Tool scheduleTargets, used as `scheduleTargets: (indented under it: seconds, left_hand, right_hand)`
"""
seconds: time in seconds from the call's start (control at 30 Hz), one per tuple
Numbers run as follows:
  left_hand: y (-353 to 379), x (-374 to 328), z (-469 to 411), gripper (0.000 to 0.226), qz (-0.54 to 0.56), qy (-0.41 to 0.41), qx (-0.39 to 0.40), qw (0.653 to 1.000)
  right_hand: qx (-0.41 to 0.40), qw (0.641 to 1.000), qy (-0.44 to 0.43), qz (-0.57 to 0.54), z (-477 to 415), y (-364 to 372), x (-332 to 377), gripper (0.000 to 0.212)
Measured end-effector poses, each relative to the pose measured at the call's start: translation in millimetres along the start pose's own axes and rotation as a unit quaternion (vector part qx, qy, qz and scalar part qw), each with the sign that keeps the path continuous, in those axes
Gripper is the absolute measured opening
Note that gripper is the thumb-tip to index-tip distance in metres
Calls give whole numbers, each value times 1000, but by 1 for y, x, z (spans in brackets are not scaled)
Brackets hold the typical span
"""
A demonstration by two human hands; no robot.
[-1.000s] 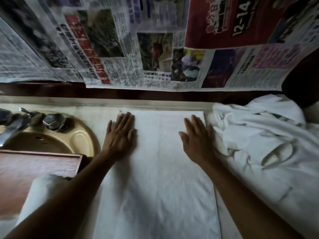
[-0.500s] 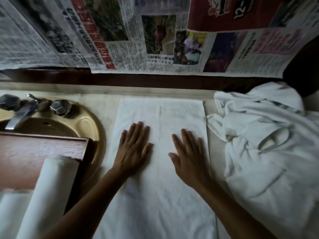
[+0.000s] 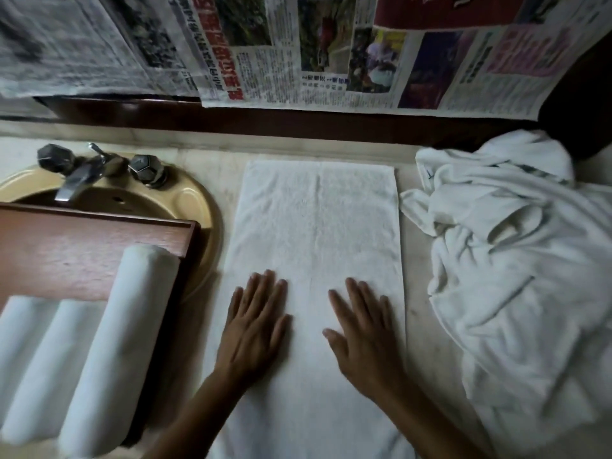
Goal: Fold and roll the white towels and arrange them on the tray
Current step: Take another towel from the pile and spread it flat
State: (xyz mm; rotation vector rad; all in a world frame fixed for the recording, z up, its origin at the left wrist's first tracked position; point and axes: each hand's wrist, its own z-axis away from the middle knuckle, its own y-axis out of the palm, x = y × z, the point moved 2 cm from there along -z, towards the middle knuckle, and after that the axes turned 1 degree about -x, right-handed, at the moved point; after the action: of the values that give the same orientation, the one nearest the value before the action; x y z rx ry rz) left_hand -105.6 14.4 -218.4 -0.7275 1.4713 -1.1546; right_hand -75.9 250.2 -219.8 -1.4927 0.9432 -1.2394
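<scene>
A folded white towel (image 3: 314,233) lies flat as a long strip on the pale counter, running from the back wall toward me. My left hand (image 3: 253,321) and my right hand (image 3: 362,332) both press flat on its near half, fingers straight and spread, side by side. A brown wooden tray (image 3: 66,246) sits over the sink at the left. Three rolled white towels (image 3: 109,342) lie on it side by side, the rightmost one the longest.
A beige sink (image 3: 195,200) with a metal tap (image 3: 77,175) lies behind the tray. A heap of crumpled white towels (image 3: 516,279) fills the counter at the right. Newspaper sheets (image 3: 298,48) cover the wall behind.
Both hands have slid along the flat towel from its far end toward me, smoothing it. The view has tipped down, showing more of the tray and rolls.
</scene>
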Motion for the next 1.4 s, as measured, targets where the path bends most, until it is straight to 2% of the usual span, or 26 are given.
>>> scheduleTargets:
  seconds: [0.13,0.23,0.3,0.4,0.6,0.9,1.2,1.4]
  left_hand:
    - [-9,46,22,65,-3,-45,-18,999]
    - [-17,44,46,63,2,-44,-55,998]
    - [-16,15,60,63,-1,-13,-64,998]
    - [0,-16,80,64,9,30,-29,999]
    - [0,10,118,65,-3,30,-7,1000]
    - [2,10,156,65,-23,33,10,999]
    - [-4,7,161,66,-16,15,35,999]
    - [-20,-13,143,71,-18,-54,57,997]
  right_hand:
    - [-41,996,68,29,9,-10,-41,63]
    - [-50,993,103,1,22,-23,-47,67]
    - [-36,995,90,-24,38,-20,-21,67]
    - [-24,999,44,-8,65,-1,14,65]
    - [-30,998,50,7,92,8,27,63]
    - [-31,997,75,9,133,13,47,63]
    - [-13,997,74,3,135,9,48,65]
    - [-31,994,72,-81,99,-21,26,35]
